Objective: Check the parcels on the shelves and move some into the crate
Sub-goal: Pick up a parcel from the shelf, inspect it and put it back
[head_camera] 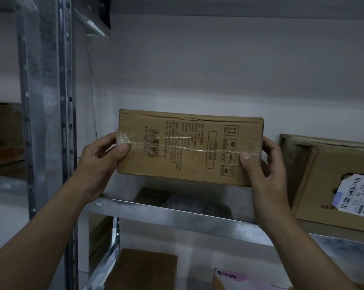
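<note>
Holds a taped cardboard parcel (189, 149) above the metal shelf (176, 216), with left grip (97, 162) clasped on its 9 o'clock end, right grip (264, 164) on its 3 o'clock end.

the metal shelf (176, 216) in front of you ran out from a galvanised upright (49, 101) on your left. on its board lay a dark flat parcel (187, 203), and well to your right sat a cardboard parcel (323, 185) with a barcode label. on the lower shelf (195, 268) sat a brown box (145, 268) and, near it, a pink-and-white box (239, 279).
</note>
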Available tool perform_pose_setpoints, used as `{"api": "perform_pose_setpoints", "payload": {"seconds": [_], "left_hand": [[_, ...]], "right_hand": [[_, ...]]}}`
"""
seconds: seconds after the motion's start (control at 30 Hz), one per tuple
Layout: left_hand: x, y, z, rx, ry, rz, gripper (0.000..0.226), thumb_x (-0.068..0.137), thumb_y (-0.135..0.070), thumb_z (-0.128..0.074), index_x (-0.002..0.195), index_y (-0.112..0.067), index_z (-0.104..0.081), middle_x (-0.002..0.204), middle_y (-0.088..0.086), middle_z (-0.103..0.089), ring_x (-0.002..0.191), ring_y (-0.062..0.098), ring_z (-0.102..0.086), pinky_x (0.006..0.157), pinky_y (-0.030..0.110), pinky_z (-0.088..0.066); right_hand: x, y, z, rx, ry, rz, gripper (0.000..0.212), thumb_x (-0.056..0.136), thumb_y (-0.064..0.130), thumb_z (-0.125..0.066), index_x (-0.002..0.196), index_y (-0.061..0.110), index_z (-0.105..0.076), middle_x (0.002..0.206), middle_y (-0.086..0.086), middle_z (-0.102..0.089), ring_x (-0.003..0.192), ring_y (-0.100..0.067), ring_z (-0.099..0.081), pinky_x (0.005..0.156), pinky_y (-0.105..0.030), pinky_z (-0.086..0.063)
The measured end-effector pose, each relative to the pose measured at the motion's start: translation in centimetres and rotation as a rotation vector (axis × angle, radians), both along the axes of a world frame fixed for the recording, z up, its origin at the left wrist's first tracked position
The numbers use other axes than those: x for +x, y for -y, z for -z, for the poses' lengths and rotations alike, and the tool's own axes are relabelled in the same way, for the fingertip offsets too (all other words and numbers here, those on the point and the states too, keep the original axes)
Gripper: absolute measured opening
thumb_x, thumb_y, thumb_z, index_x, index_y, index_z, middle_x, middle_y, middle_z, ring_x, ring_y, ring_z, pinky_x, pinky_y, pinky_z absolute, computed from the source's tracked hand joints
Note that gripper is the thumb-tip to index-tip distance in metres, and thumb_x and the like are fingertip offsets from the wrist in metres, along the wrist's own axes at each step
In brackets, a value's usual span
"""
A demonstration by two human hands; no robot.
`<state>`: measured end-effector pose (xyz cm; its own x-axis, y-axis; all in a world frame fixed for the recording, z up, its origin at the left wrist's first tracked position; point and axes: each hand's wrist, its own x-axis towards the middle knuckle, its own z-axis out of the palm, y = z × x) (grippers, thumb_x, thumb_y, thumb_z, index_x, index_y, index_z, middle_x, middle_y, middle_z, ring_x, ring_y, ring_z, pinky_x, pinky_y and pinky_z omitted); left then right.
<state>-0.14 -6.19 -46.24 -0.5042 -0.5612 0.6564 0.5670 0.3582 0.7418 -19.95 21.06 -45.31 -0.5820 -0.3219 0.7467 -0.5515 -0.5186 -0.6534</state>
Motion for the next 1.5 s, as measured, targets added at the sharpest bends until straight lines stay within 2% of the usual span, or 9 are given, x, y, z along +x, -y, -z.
{"api": "perform_pose_setpoints", "payload": {"seconds": [0.2,0.47,0.63,0.77,0.93,1.1,1.23,1.37,1.5], "left_hand": [[0.0,0.2,0.0,-0.022,-0.002,0.030,0.086,0.064,-0.066,-0.091,0.134,-0.022,-0.069,0.140,0.010,-0.067,0.133,0.031,-0.062,0.114,0.057,-0.045],[-0.1,0.3,0.2,-0.079,-0.004,0.046,0.090,0.064,-0.054,-0.096,0.140,-0.018,-0.064,0.141,0.005,-0.068,0.133,0.026,-0.062,0.110,0.041,-0.053],[-0.5,0.8,0.7,-0.106,-0.016,0.020,0.069,0.081,-0.006,-0.086,0.144,-0.010,-0.059,0.139,0.003,-0.069,0.134,0.023,-0.062,0.105,0.029,-0.054],[-0.3,1.3,0.4,-0.055,-0.016,0.091,0.070,0.074,-0.035,-0.091,0.135,-0.013,-0.066,0.140,0.008,-0.068,0.131,0.026,-0.064,0.106,0.034,-0.055],[-0.4,0.3,0.0,0.002,0.034,0.090,0.071,0.073,-0.065,-0.085,0.125,-0.020,-0.068,0.138,0.009,-0.066,0.122,0.025,-0.069,0.093,0.047,-0.062],[-0.6,-1.6,-0.1,-0.105,0.052,-0.060,0.056,0.084,-0.021,-0.075,0.137,-0.026,-0.060,0.136,-0.004,-0.067,0.122,0.012,-0.069,0.094,0.028,-0.061],[-0.2,-1.7,-0.2,-0.108,0.047,-0.061,0.057,0.082,-0.027,-0.080,0.136,-0.027,-0.062,0.136,-0.005,-0.068,0.122,0.012,-0.069,0.093,0.026,-0.060],[0.2,-1.5,-0.2,-0.085,0.093,-0.072,0.087,0.060,-0.063,-0.093,0.137,-0.034,-0.063,0.135,-0.010,-0.069,0.125,0.010,-0.066,0.094,0.028,-0.060],[0.1,-1.8,-0.1,-0.095,0.075,-0.093,0.065,0.083,-0.036,-0.084,0.143,-0.029,-0.060,0.134,-0.007,-0.070,0.125,0.009,-0.065,0.097,0.028,-0.058]], "right_hand": [[-0.1,0.1,-0.1,-0.021,-0.025,0.020,0.059,0.090,0.039,-0.071,0.144,0.027,-0.053,0.133,0.015,-0.066,0.118,-0.009,-0.069,0.083,-0.021,-0.060],[-1.1,0.2,0.3,-0.029,-0.092,0.080,0.065,0.083,0.047,-0.066,0.146,0.035,-0.054,0.141,0.009,-0.064,0.129,-0.017,-0.062,0.102,-0.046,-0.054],[-1.3,0.6,0.3,-0.115,-0.031,-0.004,0.045,0.083,0.038,-0.067,0.125,0.031,-0.054,0.125,0.016,-0.067,0.110,0.004,-0.065,0.085,-0.017,-0.052],[-1.6,0.6,0.1,-0.143,0.025,0.003,0.024,0.089,0.030,-0.056,0.112,0.024,-0.052,0.089,0.036,-0.070,0.085,0.015,-0.064,0.072,-0.007,-0.048],[-2.2,0.3,0.8,-0.110,0.018,-0.069,0.051,0.077,0.012,-0.051,0.125,0.024,-0.056,0.121,0.011,-0.071,0.115,-0.013,-0.065,0.080,-0.026,-0.053],[-2.0,0.3,0.7,-0.088,0.018,-0.066,0.062,0.078,0.012,-0.051,0.138,0.024,-0.056,0.123,0.013,-0.070,0.114,-0.008,-0.067,0.076,-0.025,-0.058],[-1.7,0.3,0.6,-0.093,0.034,-0.078,0.064,0.078,0.010,-0.051,0.140,0.021,-0.055,0.120,0.010,-0.070,0.103,-0.001,-0.069,0.069,-0.021,-0.058],[-1.4,0.3,0.5,-0.100,0.033,-0.079,0.057,0.087,0.000,-0.053,0.140,0.020,-0.055,0.120,0.011,-0.070,0.103,-0.001,-0.068,0.071,-0.021,-0.058],[-1.4,0.4,0.4,-0.088,-0.019,-0.032,0.060,0.080,0.016,-0.061,0.140,0.025,-0.057,0.135,0.000,-0.066,0.122,-0.012,-0.063,0.087,-0.034,-0.056]]}}
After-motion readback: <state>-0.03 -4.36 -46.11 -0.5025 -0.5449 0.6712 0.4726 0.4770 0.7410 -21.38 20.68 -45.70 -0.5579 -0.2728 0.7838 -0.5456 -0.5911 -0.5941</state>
